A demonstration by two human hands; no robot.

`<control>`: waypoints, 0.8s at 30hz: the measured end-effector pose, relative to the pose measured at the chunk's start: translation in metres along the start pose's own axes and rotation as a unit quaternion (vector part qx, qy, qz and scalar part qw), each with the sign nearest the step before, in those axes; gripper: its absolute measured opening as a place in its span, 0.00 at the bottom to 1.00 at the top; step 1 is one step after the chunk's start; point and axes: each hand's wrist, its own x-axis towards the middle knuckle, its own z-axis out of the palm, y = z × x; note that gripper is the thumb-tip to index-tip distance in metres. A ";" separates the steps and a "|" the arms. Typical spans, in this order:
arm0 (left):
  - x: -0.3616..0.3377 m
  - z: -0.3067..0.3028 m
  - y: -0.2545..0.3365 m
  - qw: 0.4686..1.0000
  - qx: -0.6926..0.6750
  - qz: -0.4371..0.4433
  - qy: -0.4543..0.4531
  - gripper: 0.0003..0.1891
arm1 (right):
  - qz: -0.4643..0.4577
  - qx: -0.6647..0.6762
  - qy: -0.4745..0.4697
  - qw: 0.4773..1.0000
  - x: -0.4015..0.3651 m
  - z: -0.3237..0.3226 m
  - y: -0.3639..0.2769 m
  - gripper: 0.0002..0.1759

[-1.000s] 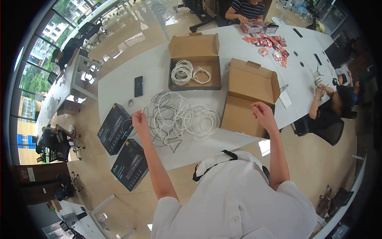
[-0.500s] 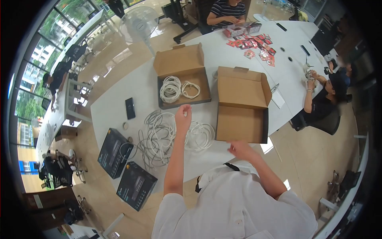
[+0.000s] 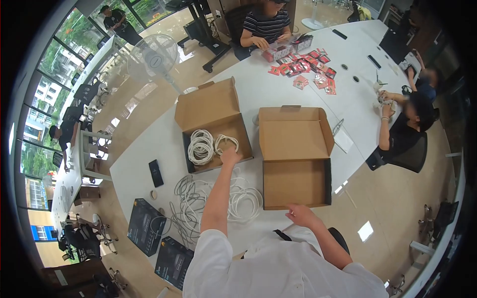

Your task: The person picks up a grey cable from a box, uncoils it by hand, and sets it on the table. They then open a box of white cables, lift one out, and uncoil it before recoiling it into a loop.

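Loose white cables (image 3: 213,203) heaped on table (image 3: 144,149). Left hand (image 3: 230,156) is in the open cardboard box (image 3: 211,107), at the small coil (image 3: 226,143) beside the bigger coil (image 3: 200,147). Fingers curled, grip unclear. Right hand (image 3: 298,214) slack, holding nothing, by the empty box (image 3: 296,184). Looks like coil stowing; next calls for picking one strand out of the heap.

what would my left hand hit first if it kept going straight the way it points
Most likely the smaller white cable coil in the open cardboard box; the left hand sits at its near side, though depth is unclear.
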 end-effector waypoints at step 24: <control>-0.188 -0.115 0.105 0.528 -0.846 -0.021 -0.065 0.17 | -0.086 0.463 0.244 0.848 0.051 -0.052 -0.038 0.16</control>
